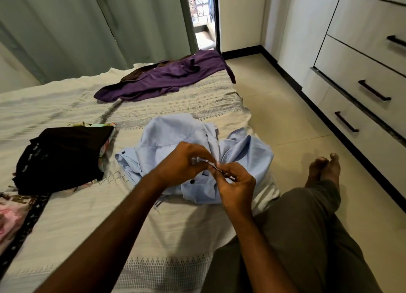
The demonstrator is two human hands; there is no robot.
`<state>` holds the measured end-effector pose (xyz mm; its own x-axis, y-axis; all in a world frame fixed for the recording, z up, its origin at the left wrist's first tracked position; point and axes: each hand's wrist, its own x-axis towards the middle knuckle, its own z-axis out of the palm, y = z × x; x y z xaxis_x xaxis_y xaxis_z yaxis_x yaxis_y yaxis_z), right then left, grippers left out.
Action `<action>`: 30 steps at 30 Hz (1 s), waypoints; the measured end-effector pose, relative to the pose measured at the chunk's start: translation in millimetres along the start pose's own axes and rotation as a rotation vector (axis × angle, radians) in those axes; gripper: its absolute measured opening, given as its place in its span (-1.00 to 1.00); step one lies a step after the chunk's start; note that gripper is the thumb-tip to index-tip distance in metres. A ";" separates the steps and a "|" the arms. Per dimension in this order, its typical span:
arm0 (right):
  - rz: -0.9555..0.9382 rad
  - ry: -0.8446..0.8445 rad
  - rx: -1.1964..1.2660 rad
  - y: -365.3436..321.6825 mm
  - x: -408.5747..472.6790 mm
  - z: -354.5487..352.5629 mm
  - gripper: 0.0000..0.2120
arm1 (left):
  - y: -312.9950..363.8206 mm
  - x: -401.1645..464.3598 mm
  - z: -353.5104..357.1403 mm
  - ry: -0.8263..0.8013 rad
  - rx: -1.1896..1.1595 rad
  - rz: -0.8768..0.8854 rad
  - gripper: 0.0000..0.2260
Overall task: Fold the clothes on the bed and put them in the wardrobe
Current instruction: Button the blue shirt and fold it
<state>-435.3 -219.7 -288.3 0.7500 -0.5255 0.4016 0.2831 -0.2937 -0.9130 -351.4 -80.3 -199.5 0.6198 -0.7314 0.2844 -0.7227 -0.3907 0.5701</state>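
A light blue button shirt (175, 134) lies crumpled near the right edge of the bed (87, 215). My left hand (184, 163) and my right hand (236, 187) meet over its front, and both pinch the shirt's edge beside a dark button. A purple shirt (167, 77) lies spread at the far end of the bed, with a brown garment partly under it. To the left a folded black garment (63, 156) sits on top of floral cloth (13, 213).
White drawers with dark handles (371, 88) line the right wall beyond a strip of tiled floor (285, 116). Green curtains (87, 28) hang behind the bed. My legs in grey trousers (307, 237) reach over the bed's right edge.
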 end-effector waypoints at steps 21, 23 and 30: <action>-0.286 -0.085 -0.236 3.1 -0.8 -4.6 -0.91 | 6.2 -33.2 33.6 0.171 -0.061 -0.110 -0.79; -0.330 -0.071 -0.243 0.9 -0.4 -4.4 -0.88 | 9.9 -30.0 28.6 0.159 -0.278 -0.229 -0.81; -0.277 -0.041 -0.139 -4.0 -1.4 -4.0 -0.83 | 2.0 -8.2 -1.3 -0.085 -0.257 -0.209 -0.85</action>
<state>-439.9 -221.0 -284.9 0.6803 -0.3785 0.6276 0.3976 -0.5289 -0.7498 -357.5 -74.4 -199.7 0.7109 -0.6985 0.0820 -0.4755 -0.3915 0.7878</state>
